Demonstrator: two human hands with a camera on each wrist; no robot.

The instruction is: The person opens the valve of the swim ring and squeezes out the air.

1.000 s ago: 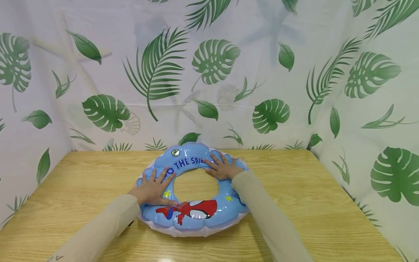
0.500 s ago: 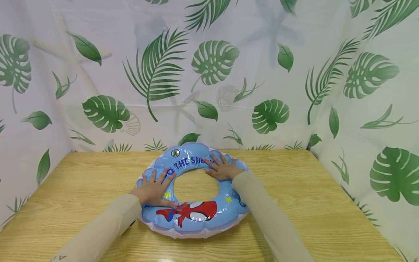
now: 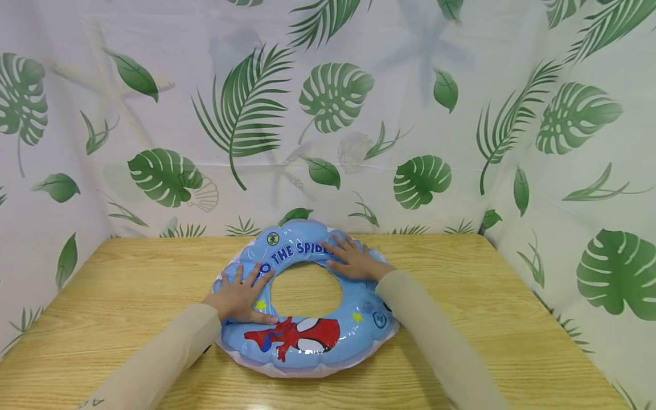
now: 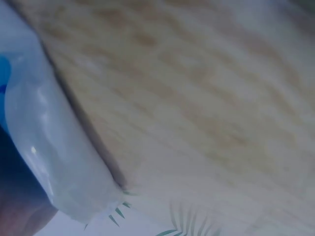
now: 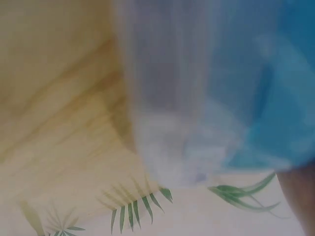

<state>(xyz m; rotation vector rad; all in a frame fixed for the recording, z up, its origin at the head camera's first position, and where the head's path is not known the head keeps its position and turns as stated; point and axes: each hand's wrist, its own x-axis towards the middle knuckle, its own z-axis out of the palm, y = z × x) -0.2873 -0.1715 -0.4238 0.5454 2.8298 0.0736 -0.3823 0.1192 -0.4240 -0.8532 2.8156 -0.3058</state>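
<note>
A blue inflatable swim ring [image 3: 302, 339] with a red cartoon figure, yellow stars and dark blue lettering lies on the wooden table. My left hand [image 3: 240, 299] rests flat on its left side, fingers spread and thumb pointing toward the red figure. On the upper right side lies my right hand [image 3: 356, 261], its fingers straight and spread over the end of the lettering. The left wrist view shows the ring's pale edge [image 4: 54, 132] beside the tabletop. In the right wrist view, the blurred swim ring [image 5: 246, 98] fills the right side, a bit of hand at the corner.
The wooden table [image 3: 476, 319] extends to both sides of the ring. Behind it and along both sides hangs a white cloth [image 3: 379, 102] printed with green leaves. Beige sleeves cover both forearms.
My right hand has shifted slightly right and lifted a little off its earlier spot, showing more lettering. The ring's right side looks fuller. My left hand stays in place.
</note>
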